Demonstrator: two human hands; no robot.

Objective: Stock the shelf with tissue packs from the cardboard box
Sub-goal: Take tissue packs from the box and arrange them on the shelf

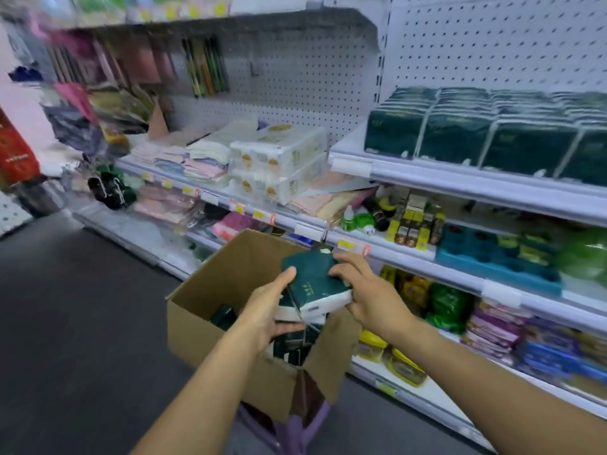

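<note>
Bright, even overhead light; heavy motion blur at left, wide-angle bending at the edges.

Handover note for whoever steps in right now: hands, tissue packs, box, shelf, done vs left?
Left hand: grips the near end of a small stack of dark green plastic-wrapped tissue packs above the box, fingers curled under it.
Right hand: holds the far side of the same stack.
Open brown cardboard box: stands on a purple stool in front of the shelving; more dark green packs are inside.
Upper white metal shelf at right: already carries rows of dark green shelved packs.
Left: place the held stack on that shelf, then empty the box.
</note>
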